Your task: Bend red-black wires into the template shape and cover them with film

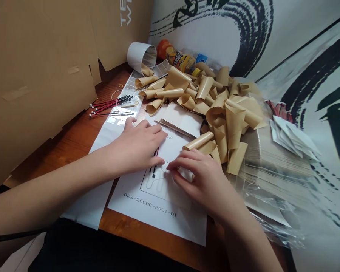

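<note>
My left hand [138, 145] lies palm down over a printed sheet [133, 209] marked "DRS-206DC-E001-01", its fingers spread. Partly hidden under it is a thin red and black wire lead [155, 155] with dark ends. My right hand [200, 172] is just right of the left thumb, thumb and forefinger tips nearly together above the sheet. Whatever those tips pinch, if anything, I cannot make out. Within the drawn frame on the sheet, pale looped shapes [157, 181] show beside the lead. A stack of white cards [183, 119] sits beyond my hands.
Curled brown paper pieces [205, 88] heap up behind and right. Red and black wire leads [110, 105] lie left. A white label roll [141, 56] and an orange-capped bottle [178, 58] are at the back. A cardboard panel [45, 68] stands left; plastic-wrapped stacks [274, 162] lie right.
</note>
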### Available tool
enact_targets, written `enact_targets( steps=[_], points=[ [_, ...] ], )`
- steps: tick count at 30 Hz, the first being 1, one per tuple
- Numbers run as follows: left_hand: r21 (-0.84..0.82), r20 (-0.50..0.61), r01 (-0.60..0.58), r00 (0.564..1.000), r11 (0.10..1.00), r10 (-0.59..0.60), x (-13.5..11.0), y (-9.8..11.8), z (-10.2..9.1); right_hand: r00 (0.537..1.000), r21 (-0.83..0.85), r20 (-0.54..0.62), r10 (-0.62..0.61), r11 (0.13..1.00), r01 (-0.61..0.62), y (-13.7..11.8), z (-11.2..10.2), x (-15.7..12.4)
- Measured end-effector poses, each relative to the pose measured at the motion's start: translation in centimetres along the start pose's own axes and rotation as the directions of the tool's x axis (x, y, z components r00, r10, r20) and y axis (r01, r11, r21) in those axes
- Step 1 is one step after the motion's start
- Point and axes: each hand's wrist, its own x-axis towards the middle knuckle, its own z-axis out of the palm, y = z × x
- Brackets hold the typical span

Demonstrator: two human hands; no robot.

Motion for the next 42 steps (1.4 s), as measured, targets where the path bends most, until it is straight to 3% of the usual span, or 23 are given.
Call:
enact_targets(
  steps=[18, 42],
  points=[
    [0.025, -0.005, 0.019, 1.000, 0.999, -0.019, 0.1, 0.2, 0.2, 0.999, 0.008, -0.017, -0.035, 0.999, 0.035, 0.9, 0.1, 0.1],
    [-0.011, 0.000, 0.000, 1.000, 1.000, 0.000, 0.1, -0.4, -0.1, 0.999, -0.143, 0.005, -0.032, 0.989, 0.032, 0.5, 1.0, -0.2]
  ],
)
